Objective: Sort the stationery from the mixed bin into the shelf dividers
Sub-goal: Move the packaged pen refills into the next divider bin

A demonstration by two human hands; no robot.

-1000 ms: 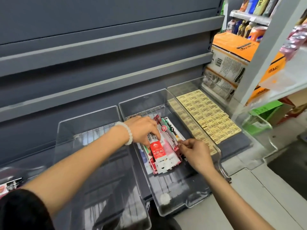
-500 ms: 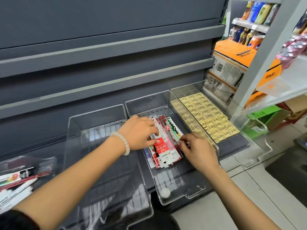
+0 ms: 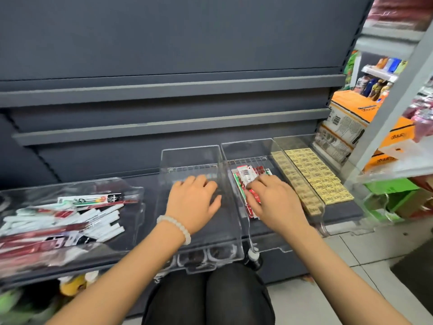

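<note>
The red and white packets (image 3: 248,184) lie in a loose pile inside a clear tray (image 3: 243,151) on the dark shelf (image 3: 150,181). The right hand (image 3: 274,202) rests on the near part of this pile, palm down, with the fingers bent a little over the packets; whether it pinches one or only presses on them, I cannot tell, because the fingertips are blurred. The forearm comes in from below at a slant.

Just to the left of that hand, the left hand (image 3: 193,202) lies flat in the neighbouring clear tray (image 3: 189,153), fingers straight and slightly spread, holding nothing. A bracelet of pale beads (image 3: 174,227) sits on its wrist.

To the right of the right hand, a third tray holds rows of small yellow packs (image 3: 316,174). Well to the left of the left hand, a wide clear bin (image 3: 131,191) holds a mix of white pens and long red packages (image 3: 61,221). Orange and white cartons (image 3: 351,118) stand beyond the yellow packs.
</note>
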